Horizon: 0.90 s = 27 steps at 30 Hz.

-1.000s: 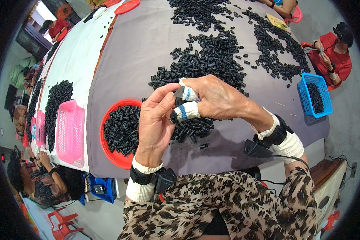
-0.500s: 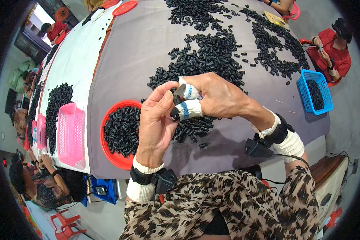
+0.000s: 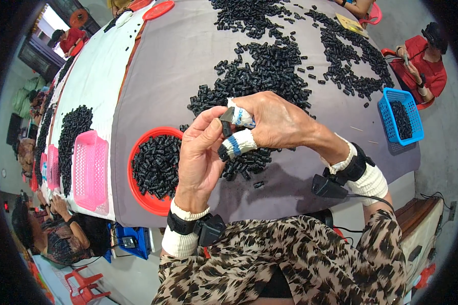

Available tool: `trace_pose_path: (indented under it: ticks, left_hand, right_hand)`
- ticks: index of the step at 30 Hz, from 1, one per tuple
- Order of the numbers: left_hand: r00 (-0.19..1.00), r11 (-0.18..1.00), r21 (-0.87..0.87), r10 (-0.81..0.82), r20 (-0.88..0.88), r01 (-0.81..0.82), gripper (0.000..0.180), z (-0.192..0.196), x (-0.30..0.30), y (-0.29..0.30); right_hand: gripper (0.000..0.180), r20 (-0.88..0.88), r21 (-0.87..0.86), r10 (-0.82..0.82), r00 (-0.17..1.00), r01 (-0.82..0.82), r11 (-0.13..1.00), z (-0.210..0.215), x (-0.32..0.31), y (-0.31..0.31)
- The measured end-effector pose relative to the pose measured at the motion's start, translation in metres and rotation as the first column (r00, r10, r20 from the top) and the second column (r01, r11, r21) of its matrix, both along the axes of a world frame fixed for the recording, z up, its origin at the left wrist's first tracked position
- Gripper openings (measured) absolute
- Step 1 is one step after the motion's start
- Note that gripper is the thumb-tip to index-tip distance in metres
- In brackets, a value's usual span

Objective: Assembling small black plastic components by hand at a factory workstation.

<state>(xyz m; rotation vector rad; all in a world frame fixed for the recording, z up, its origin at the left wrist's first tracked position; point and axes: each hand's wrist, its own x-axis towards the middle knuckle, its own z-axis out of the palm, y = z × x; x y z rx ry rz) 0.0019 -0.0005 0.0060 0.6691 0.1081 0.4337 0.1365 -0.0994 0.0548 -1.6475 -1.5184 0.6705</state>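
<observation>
My left hand [image 3: 201,165] pinches a small black cylindrical part [image 3: 226,129] between thumb and fingers. My right hand [image 3: 285,122] grips a small grey blade [image 3: 228,115], its pointed tip over the part and touching or very near it. White wraps with blue marks cover the right thumb and a finger, and the blade's grip end is hidden by them. Behind both hands spreads a large pile of black parts [image 3: 269,71] on the grey cloth [image 3: 173,76]. A red basin [image 3: 155,207] holding many similar parts stands just left of my left hand.
Pink baskets [image 3: 90,173] stand on the white-covered table at left, beside another black pile [image 3: 75,124]. A blue basket [image 3: 415,127] with black parts sits at right. A person in red [image 3: 426,68] sits beyond it; other people work along the left. Two thin sticks [image 3: 364,134] lie on the cloth.
The blade has turned in my right hand, so more of its flat face shows above the black part. Both hands have barely shifted, still close together.
</observation>
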Motion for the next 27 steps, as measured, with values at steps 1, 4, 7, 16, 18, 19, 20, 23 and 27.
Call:
trace_pose_path:
  ticks: [1, 4, 7, 16, 18, 19, 20, 23, 27]
  left_hand:
    - [1.000, 1.000, 0.005, 0.009, -0.010, -0.009, 0.022, 0.0006, -0.0005, -0.0004]
    - [0.999, 0.999, 0.027, 0.030, -0.026, -0.030, 0.021, 0.0006, 0.0001, -0.0005]
    - [0.998, 0.996, 0.073, 0.056, -0.029, -0.054, 0.021, -0.0008, 0.0002, -0.0001]
    - [0.995, 0.990, 0.115, 0.092, -0.045, -0.087, 0.020, 0.0013, -0.0011, -0.0021]
    - [0.995, 0.989, 0.121, 0.095, -0.041, -0.090, 0.020, 0.0021, -0.0014, -0.0025]
    - [0.993, 0.988, 0.122, 0.103, -0.057, -0.096, 0.019, 0.0032, -0.0014, -0.0034]
    - [0.991, 0.987, 0.123, 0.111, -0.072, -0.101, 0.019, 0.0036, -0.0013, -0.0038]
    - [0.990, 0.988, 0.122, 0.108, -0.087, -0.097, 0.019, 0.0028, -0.0015, -0.0034]
    - [0.988, 0.986, 0.127, 0.121, -0.095, -0.108, 0.019, 0.0036, -0.0027, -0.0038]
  right_hand:
    - [0.040, 0.001, -0.001, 0.000, 1.000, 0.000, 1.000, -0.0002, -0.0004, 0.0001]
    - [0.041, -0.014, 0.003, 0.004, 1.000, -0.004, 1.000, -0.0025, 0.0004, 0.0007]
    - [0.041, 0.012, 0.028, 0.015, 1.000, -0.016, 0.999, -0.0043, 0.0011, 0.0015]
    - [0.044, 0.049, 0.053, -0.012, 0.999, 0.009, 0.999, -0.0065, -0.0002, 0.0020]
    - [0.043, 0.040, 0.028, -0.001, 0.999, 0.000, 1.000, -0.0051, -0.0005, 0.0019]
    - [0.043, 0.040, 0.028, -0.001, 0.999, 0.000, 1.000, -0.0059, -0.0003, 0.0021]
    - [0.043, 0.048, 0.044, -0.006, 0.999, 0.004, 0.999, -0.0074, -0.0001, 0.0022]
    - [0.041, 0.066, 0.040, -0.009, 0.998, 0.007, 0.999, -0.0074, 0.0003, 0.0011]
    - [0.029, 0.046, -0.005, 0.020, 0.999, -0.020, 1.000, -0.0078, -0.0005, 0.0006]
